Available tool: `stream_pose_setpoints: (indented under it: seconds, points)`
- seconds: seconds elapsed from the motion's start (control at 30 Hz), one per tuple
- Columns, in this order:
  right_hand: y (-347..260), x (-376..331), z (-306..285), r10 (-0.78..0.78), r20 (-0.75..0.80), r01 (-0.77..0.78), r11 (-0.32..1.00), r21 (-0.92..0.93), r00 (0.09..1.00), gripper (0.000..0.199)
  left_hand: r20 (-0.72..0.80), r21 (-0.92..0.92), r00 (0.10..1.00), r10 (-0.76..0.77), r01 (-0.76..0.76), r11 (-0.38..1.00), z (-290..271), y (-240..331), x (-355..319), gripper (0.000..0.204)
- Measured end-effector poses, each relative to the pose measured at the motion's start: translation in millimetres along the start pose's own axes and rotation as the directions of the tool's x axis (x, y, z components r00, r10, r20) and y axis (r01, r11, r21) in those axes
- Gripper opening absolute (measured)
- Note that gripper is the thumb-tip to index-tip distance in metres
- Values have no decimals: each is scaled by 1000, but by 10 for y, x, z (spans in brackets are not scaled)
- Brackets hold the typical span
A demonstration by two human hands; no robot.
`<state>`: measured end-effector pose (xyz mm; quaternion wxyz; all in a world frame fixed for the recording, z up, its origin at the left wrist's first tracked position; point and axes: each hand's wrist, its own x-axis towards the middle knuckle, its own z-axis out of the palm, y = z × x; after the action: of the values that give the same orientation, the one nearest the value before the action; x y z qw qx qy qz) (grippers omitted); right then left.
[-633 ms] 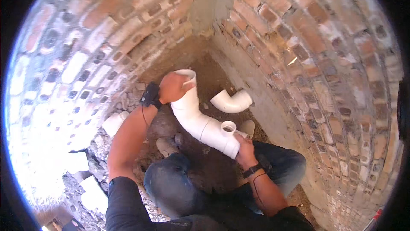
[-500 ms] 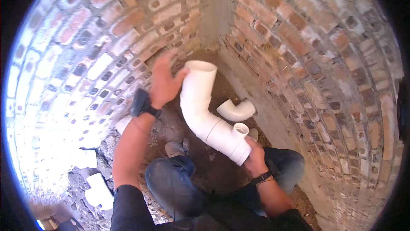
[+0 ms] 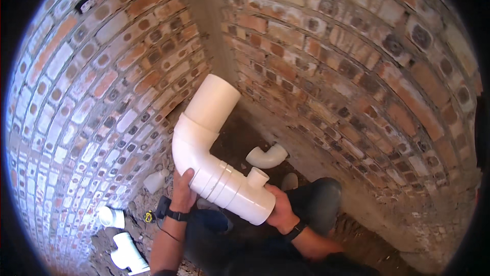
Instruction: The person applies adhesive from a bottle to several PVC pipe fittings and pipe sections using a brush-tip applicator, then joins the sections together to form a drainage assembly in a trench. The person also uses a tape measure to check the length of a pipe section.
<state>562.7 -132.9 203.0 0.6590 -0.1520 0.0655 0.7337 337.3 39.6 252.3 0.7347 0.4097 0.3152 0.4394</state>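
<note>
Both hands hold a white plastic pipe assembly (image 3: 224,184) above my knees. Its wide straight end points up and away, an elbow bends in the middle, and a tee with a narrow side branch (image 3: 258,177) forms the near end. My left hand (image 3: 182,192) grips it at the elbow from the left, thumb along its side and the other fingers hidden beneath. At the tee end, my right hand (image 3: 280,207) supports it from the right, fingers partly behind the pipe. A smaller white elbow (image 3: 268,157) lies on the dirt beyond the side branch.
Brick walls (image 3: 316,66) rise left and right, meeting in a corner ahead. On the ground at left lie a white elbow fitting (image 3: 111,218), a white tee (image 3: 127,253), a white bottle-like container (image 3: 155,180) and a small yellow-and-black object (image 3: 148,217).
My left hand, spread beside the upper end before, now grips the elbow. In the picture, the assembly has shifted left and down, and a straight section is now visible at its upper end.
</note>
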Motion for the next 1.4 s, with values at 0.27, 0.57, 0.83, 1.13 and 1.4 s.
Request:
stream_pose_setpoints:
  seconds: [0.27,0.57,0.83,1.13,1.4]
  points:
    - [274,-472,119,-200,-171,115,905,-410,965,42,-200,185,975,94,-56,981,380,77,-206,75]
    - [-786,-204,-31,-479,-163,470,878,-94,862,49,-83,298,976,202,-169,939,1669,-364,996,45]
    - [-657,-174,35,-527,-97,507,844,-174,844,48,42,251,996,81,-89,964,1578,-200,998,47]
    - [-374,-566,257,-571,-204,375,728,-574,795,42,-134,-88,990,-38,26,996,769,-665,337,58]
    - [-316,-976,397,-607,414,373,-202,-906,678,21,67,-116,997,47,-39,992,547,-735,107,73]
